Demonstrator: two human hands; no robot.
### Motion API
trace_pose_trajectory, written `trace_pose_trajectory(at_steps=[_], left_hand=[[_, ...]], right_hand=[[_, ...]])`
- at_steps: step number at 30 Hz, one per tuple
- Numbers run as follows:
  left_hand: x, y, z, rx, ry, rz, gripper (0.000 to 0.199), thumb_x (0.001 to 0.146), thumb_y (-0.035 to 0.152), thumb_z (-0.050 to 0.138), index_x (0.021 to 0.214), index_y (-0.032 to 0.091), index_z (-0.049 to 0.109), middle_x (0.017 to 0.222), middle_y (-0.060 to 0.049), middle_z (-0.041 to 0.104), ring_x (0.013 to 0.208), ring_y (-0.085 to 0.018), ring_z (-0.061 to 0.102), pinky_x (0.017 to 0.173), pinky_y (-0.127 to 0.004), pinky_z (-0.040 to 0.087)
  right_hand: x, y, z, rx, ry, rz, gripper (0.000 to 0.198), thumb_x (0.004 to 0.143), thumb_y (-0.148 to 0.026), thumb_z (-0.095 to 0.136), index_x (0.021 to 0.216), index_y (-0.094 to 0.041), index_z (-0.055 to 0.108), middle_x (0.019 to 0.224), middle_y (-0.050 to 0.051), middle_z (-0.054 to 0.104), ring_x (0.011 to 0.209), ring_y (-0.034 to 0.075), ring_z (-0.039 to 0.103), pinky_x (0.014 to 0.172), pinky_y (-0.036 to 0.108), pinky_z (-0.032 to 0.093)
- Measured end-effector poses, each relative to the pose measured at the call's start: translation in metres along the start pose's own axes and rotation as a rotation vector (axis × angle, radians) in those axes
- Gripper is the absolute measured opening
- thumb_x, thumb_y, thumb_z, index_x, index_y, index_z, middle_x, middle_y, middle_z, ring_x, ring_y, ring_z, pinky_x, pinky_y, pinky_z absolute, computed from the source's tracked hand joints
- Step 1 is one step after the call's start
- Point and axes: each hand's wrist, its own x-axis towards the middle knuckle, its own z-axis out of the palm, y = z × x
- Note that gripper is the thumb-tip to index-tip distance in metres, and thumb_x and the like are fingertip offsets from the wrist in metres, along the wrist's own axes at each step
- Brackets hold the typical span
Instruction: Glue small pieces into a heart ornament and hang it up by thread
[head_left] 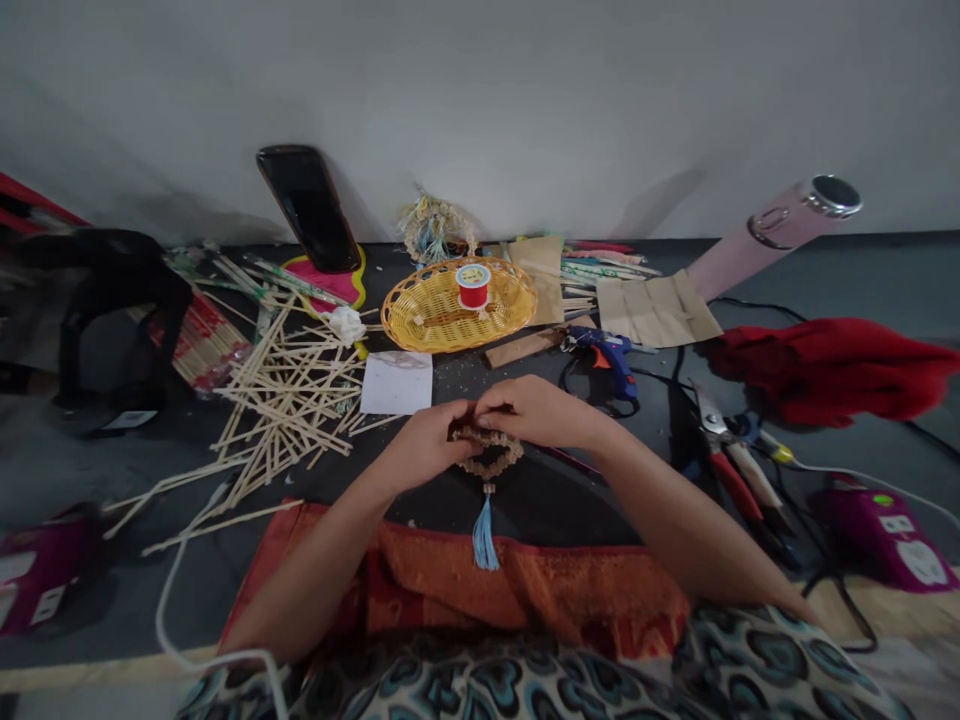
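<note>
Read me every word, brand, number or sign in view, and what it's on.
No text is readable.
Red thread spool: printed top, too small.
Right purple device: pale labels, blurred.
Left purple device: pale labels, blurred.
White label by the black stand: too blurred.

Bead string point(511, 457) looks matt and knobbly; its tassel point(485, 537) is soft thread with slight sheen; oval basket point(409, 322) shows glossy woven strips, apparently plastic; thin sticks point(289, 412) are matt, bare wood; phone screen point(309, 205) is smooth, glossy; flask point(757, 245) has a smooth satin body and shiny metallic cap point(835, 193); glue gun point(616, 362) body looks plastic; brown paper point(656, 308) is matt, creased; red cloth point(844, 370) appears fuzzy.
</note>
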Motion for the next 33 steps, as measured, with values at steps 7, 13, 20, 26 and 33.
trace_pose_trajectory(at_steps=[7, 13, 20, 26, 33], left_hand=[[0.004, -0.010, 0.002, -0.047, -0.041, -0.062, 0.025, 0.076, 0.032, 0.066, 0.098, 0.020, 0.070, 0.088, 0.000, 0.070, 0.079, -0.018, 0.061, 0.070, -0.026, 0.046], [0.003, -0.008, 0.001, -0.008, -0.044, -0.058, 0.025, 0.079, 0.034, 0.064, 0.098, 0.019, 0.069, 0.093, -0.003, 0.070, 0.082, -0.018, 0.062, 0.071, -0.026, 0.045], [0.000, -0.002, -0.003, 0.031, -0.082, -0.049, 0.021, 0.082, 0.035, 0.063, 0.096, 0.021, 0.068, 0.085, 0.002, 0.068, 0.071, -0.014, 0.055, 0.063, -0.024, 0.038], [0.001, -0.007, -0.003, -0.192, -0.046, -0.121, 0.028, 0.079, 0.041, 0.067, 0.095, 0.018, 0.066, 0.082, 0.001, 0.064, 0.069, -0.013, 0.054, 0.060, -0.023, 0.039], [0.004, -0.009, -0.001, -0.471, 0.028, -0.154, 0.037, 0.074, 0.042, 0.074, 0.098, 0.017, 0.063, 0.084, 0.000, 0.062, 0.070, -0.012, 0.057, 0.067, -0.024, 0.046]], right_hand=[[-0.010, 0.000, 0.010, -0.024, 0.107, -0.025, 0.019, 0.090, -0.021, 0.056, 0.095, -0.023, 0.074, 0.090, 0.002, 0.071, 0.082, 0.014, 0.064, 0.074, 0.025, 0.043], [-0.018, 0.002, 0.015, 0.040, 0.302, 0.029, 0.035, 0.088, -0.021, 0.060, 0.123, -0.020, 0.061, 0.103, 0.007, 0.066, 0.082, 0.016, 0.062, 0.077, 0.030, 0.049], [-0.027, 0.015, 0.012, 0.066, 0.559, 0.101, 0.037, 0.087, -0.013, 0.054, 0.123, -0.023, 0.059, 0.114, 0.009, 0.060, 0.099, 0.021, 0.061, 0.088, 0.039, 0.053], [-0.048, 0.002, 0.017, -0.157, 0.666, 0.032, 0.019, 0.089, -0.021, 0.056, 0.105, -0.025, 0.067, 0.118, 0.009, 0.061, 0.117, 0.027, 0.051, 0.101, 0.050, 0.043], [-0.053, -0.015, 0.062, -0.329, 0.551, 0.039, 0.015, 0.089, -0.027, 0.059, 0.098, -0.026, 0.071, 0.130, 0.006, 0.058, 0.127, 0.030, 0.040, 0.106, 0.050, 0.038]])
